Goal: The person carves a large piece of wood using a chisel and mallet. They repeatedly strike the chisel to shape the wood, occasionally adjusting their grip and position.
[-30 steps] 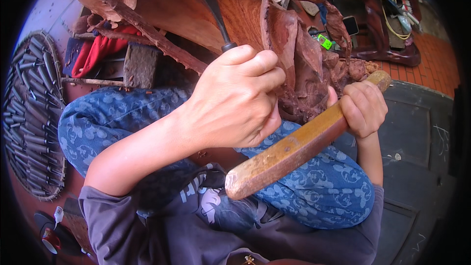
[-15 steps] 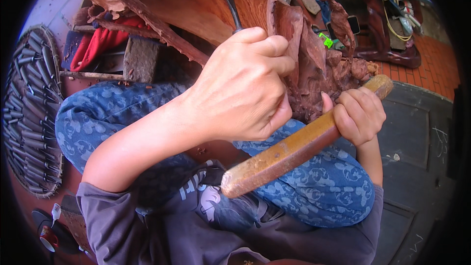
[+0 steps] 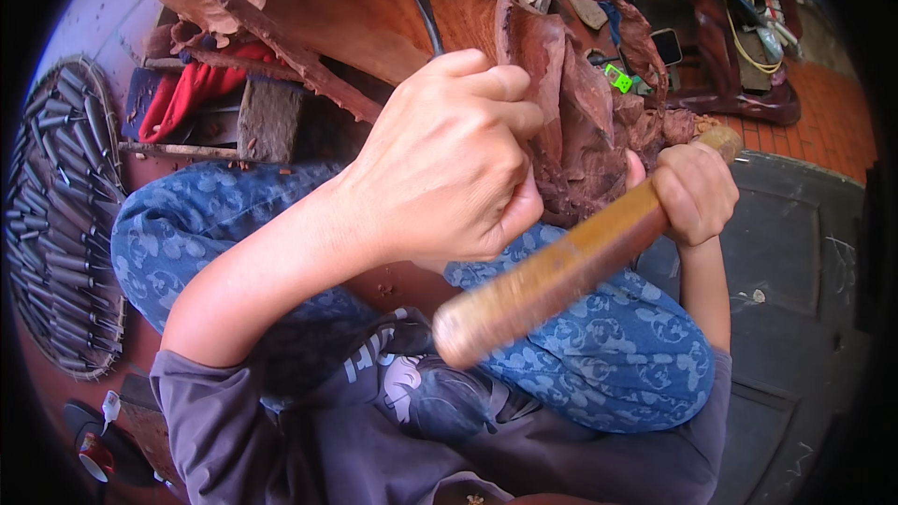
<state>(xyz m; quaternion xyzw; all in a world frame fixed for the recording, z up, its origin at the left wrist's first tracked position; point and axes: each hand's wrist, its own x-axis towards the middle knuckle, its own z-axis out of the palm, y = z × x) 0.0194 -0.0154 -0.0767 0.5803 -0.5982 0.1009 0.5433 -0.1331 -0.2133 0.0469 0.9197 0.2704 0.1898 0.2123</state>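
Note:
My left hand (image 3: 458,164) is closed in a fist around a carving chisel (image 3: 421,0). Its dark metal blade points away from me over a carved reddish-brown wood piece (image 3: 346,19), while the grip is hidden in my fingers. My right hand (image 3: 694,194) wraps round one end of a thick wooden mallet (image 3: 571,266), a plain club-like bar. The mallet's free end, slightly blurred, slants down to the left over my lap, below my left fist and apart from it. Thin, leaf-like carved parts (image 3: 585,84) of the wood rise just beyond my hands.
On the left a round woven tray (image 3: 117,215) holds many dark-handled chisels. A red cloth (image 3: 192,98) lies by a wooden block (image 3: 268,120). A red cup (image 3: 94,456) stands at lower left. At right are a dark panel (image 3: 767,262), a bright green object (image 3: 618,79) and a phone-like device (image 3: 666,47).
My left fist and the chisel have shifted slightly left. The mallet's free end has moved a little right and up, with my right hand's grip kept.

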